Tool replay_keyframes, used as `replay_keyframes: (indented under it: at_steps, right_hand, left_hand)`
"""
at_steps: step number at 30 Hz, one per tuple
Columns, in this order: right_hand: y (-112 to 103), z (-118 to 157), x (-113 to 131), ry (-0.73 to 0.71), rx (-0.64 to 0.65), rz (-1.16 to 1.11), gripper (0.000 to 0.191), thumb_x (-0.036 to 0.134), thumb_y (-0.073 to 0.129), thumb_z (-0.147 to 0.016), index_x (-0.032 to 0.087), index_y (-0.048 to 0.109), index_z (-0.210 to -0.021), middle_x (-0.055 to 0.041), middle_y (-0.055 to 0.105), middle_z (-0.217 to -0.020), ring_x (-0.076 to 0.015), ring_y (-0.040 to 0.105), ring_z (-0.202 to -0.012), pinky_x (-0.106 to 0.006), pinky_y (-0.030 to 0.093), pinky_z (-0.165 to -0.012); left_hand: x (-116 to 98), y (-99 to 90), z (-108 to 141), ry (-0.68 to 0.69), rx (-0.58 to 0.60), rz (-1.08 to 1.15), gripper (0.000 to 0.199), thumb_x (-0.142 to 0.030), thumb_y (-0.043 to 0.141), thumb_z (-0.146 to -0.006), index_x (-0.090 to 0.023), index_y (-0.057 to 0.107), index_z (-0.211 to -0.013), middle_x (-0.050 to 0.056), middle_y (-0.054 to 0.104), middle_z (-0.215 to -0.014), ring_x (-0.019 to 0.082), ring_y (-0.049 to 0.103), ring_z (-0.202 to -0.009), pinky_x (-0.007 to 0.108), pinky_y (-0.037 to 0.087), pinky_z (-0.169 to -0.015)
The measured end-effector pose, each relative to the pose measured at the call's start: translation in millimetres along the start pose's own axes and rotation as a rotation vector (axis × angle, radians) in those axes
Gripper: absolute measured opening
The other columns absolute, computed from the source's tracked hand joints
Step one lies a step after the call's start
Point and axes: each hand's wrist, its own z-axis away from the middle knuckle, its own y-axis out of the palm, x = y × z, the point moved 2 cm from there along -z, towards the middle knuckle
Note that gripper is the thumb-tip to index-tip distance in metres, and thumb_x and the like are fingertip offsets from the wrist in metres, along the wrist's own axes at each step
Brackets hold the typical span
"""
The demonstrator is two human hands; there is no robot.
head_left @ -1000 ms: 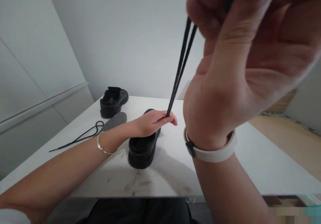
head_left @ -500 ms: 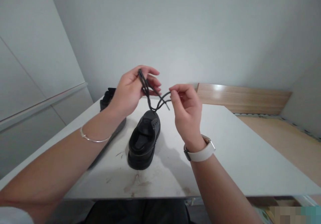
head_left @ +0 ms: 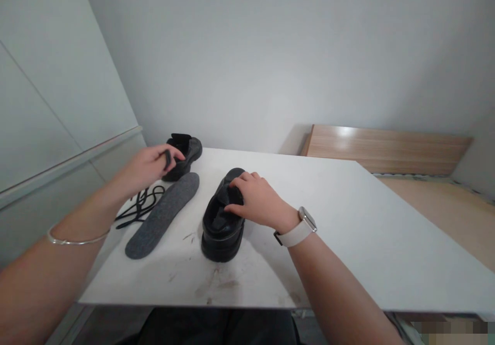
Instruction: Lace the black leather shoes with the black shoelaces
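A black leather shoe [head_left: 221,244] stands on the table, its heel toward me and no lace visible in it. My right hand [head_left: 257,200] grips its right side by the opening, thumb inside and fingers over the tongue area. Farther left, my left hand [head_left: 150,167] is closed on a dark shoelace [head_left: 167,159] bunched at its fingers. A second black shoe [head_left: 193,149] sits just beyond that hand, partly hidden by it. Below lies a grey felt insole [head_left: 162,216], beside a tangle of black laces [head_left: 141,206].
The white table [head_left: 332,242] has brown smudges near its front edge. Behind it rises a plain wall, with a white cabinet [head_left: 58,102] at left. A wooden board [head_left: 386,149] stands at the back right.
My left hand has moved left and down with the shoelace, uncovering the insole and the tangled laces. My right hand has let go of the lace and come down onto the near shoe.
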Motion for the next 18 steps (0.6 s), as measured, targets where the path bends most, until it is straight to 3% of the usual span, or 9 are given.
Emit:
replay_keyframes:
  at_steps: [3,5,8,13,18]
  right_hand:
    - [-2.3,-3.9,6.6,0.02,0.005,0.113,0.041,0.044,0.073,-0.083,0.014,0.068,-0.11,-0.0142,0.064,-0.116,-0.032,0.056,-0.111,-0.046,0.05,-0.092]
    - [-2.2,-6.5,9.9,0.022,0.006,0.157,0.036,0.042,0.072,-0.084,0.014,0.069,-0.106,-0.014,0.065,-0.114,-0.0321,0.056,-0.11,-0.044,0.051,-0.089]
    - [0.9,-10.2,12.2,0.04,0.002,0.178,0.025,0.034,0.067,-0.086,0.015,0.069,-0.102,-0.0135,0.066,-0.111,-0.0315,0.055,-0.11,-0.041,0.052,-0.086]
    - [8.9,-11.8,9.4,0.069,-0.059,0.145,0.021,0.019,0.051,-0.089,0.015,0.068,-0.1,-0.0127,0.066,-0.107,-0.029,0.054,-0.108,-0.038,0.051,-0.083]
    - [10.0,-6.3,-0.5,0.122,-0.152,0.04,0.023,0.016,0.046,-0.088,0.017,0.067,-0.096,-0.0099,0.067,-0.106,-0.0249,0.053,-0.103,-0.034,0.049,-0.08]
  left_hand:
    - [17.8,21.3,3.8,0.027,0.184,-0.139,0.027,-0.031,0.051,-0.084,-0.016,0.069,-0.098,0.005,0.069,-0.086,0.023,0.063,-0.081,0.036,0.049,-0.076]
    - [24.2,29.9,7.0,0.07,0.29,-0.194,0.032,-0.028,0.052,-0.082,-0.017,0.07,-0.106,0.007,0.072,-0.107,0.027,0.064,-0.099,0.041,0.048,-0.092]
    - [22.6,34.8,12.2,0.139,0.371,-0.26,0.039,-0.026,0.052,-0.08,-0.019,0.069,-0.114,0.009,0.07,-0.115,0.03,0.062,-0.109,0.045,0.045,-0.102]
    - [-17.4,45.2,24.7,0.348,0.264,-0.31,0.042,-0.041,0.045,-0.096,-0.019,0.057,-0.131,0.012,0.057,-0.134,0.029,0.051,-0.128,0.046,0.039,-0.112]
    - [-52.2,71.1,27.9,0.449,0.45,-0.343,0.059,-0.052,0.062,-0.089,-0.019,0.05,-0.137,0.015,0.045,-0.146,0.03,0.049,-0.133,0.043,0.04,-0.113]
